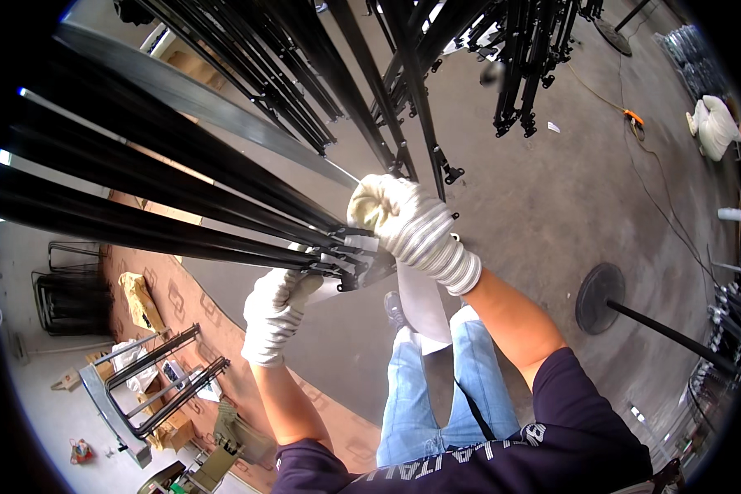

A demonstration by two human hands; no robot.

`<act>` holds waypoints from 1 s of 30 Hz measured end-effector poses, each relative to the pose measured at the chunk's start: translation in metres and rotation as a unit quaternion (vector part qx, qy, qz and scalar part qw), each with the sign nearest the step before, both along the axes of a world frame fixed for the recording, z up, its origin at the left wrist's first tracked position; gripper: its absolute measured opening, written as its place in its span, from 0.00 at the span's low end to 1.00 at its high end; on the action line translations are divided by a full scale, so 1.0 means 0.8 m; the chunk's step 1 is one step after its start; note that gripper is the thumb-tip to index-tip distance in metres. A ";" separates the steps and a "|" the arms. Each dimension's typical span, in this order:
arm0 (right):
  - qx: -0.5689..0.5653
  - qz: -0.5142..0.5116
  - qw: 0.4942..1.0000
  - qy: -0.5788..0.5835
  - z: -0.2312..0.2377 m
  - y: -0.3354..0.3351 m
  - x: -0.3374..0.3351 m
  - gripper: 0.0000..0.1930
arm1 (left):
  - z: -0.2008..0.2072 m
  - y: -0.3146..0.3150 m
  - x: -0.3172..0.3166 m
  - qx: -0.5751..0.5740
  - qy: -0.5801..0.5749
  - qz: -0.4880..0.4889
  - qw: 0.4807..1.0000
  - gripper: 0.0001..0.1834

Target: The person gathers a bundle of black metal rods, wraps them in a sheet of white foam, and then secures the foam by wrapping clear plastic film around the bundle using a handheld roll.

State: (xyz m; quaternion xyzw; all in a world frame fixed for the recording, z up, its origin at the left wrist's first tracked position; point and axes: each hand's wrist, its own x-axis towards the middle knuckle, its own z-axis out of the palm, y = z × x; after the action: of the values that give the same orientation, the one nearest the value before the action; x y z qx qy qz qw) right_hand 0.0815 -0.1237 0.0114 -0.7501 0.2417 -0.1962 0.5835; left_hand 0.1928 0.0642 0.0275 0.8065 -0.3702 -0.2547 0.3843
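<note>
My left hand (278, 313), in a white striped knit glove, is closed at the lower end of a bundle of black metal tubes (214, 206), its thumb by the end brackets (337, 276). The tubes slant down from the upper left. My right hand (407, 226), gloved the same way, is curled closed on the bundle's other side; what its fingers hold is hidden. A white sheet (422, 305) hangs from below the right hand towards my legs. A pale piece of material lies across the tube ends between both hands.
More black tubes (395, 82) with brackets hang ahead, close to my right hand. A grey metal bar (198, 99) runs beside the bundle. To the right stands a round-based post (599, 298); a cable with an orange connector (632, 118) crosses the floor. A frame (132, 395) stands left.
</note>
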 end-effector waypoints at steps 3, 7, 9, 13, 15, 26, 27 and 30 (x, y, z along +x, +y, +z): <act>0.034 -0.003 0.999 0.001 0.007 -0.003 -0.004 0.03 | 0.001 0.000 0.005 0.006 -0.168 -0.043 0.985 0.18; 0.020 0.023 0.999 0.017 0.025 0.000 -0.004 0.02 | -0.003 0.003 0.019 -0.009 -0.280 -0.084 0.956 0.10; -0.026 0.068 0.997 0.029 0.031 -0.001 -0.002 0.04 | -0.004 0.001 0.018 -0.015 -0.316 -0.063 0.946 0.08; -0.073 0.140 0.986 -0.046 0.009 -0.005 0.006 0.08 | -0.022 -0.002 -0.019 -0.053 -0.189 0.101 0.975 0.05; -0.012 0.163 0.985 -0.052 -0.007 -0.009 0.008 0.08 | -0.013 -0.019 -0.038 -0.058 -0.093 0.179 0.978 0.08; -0.040 -0.038 0.998 -0.040 -0.005 0.043 -0.006 0.09 | 0.020 -0.046 -0.054 -0.029 -0.082 0.223 0.971 0.04; -0.046 -0.067 0.996 -0.047 -0.003 0.048 -0.008 0.08 | 0.014 -0.043 -0.054 -0.045 -0.084 0.229 0.969 0.05; -0.019 -0.115 0.993 -0.009 0.000 0.062 -0.012 0.09 | 0.015 -0.046 -0.064 -0.032 -0.101 0.247 0.963 0.08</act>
State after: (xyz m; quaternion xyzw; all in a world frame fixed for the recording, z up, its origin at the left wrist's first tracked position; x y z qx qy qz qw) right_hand 0.0718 -0.0745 0.0114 -0.7266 0.3169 -0.2737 0.5447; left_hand 0.1419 0.0274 0.0392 0.8818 -0.2048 -0.0570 0.4209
